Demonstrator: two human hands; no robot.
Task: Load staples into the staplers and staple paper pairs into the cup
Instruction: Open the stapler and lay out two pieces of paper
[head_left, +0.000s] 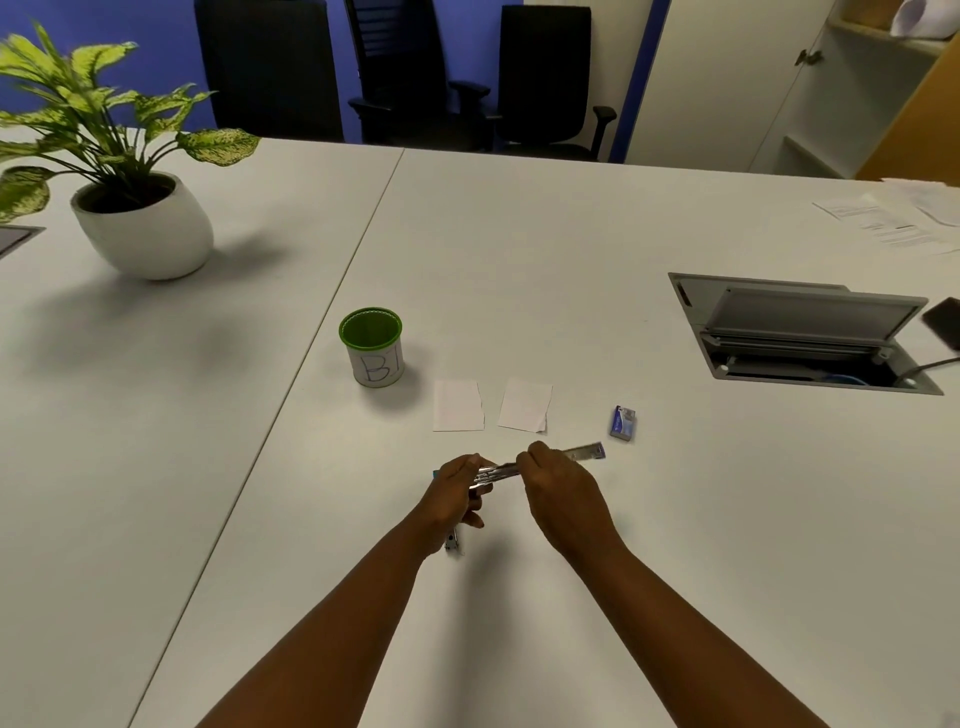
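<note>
Both hands held the opened stapler (498, 470) above the white bench (571, 260): the left hand (457, 493) gripped its body, the right hand (558, 480) pinched its metal rail. Two paper pieces (458, 405) lay just beyond, beside the green cup (373, 347).

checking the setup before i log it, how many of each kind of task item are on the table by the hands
Green-rimmed cup marked "B1": 1
White paper pieces: 2
Small blue staple box: 1
Opened metal stapler, held in both hands: 1
Total: 5
</note>
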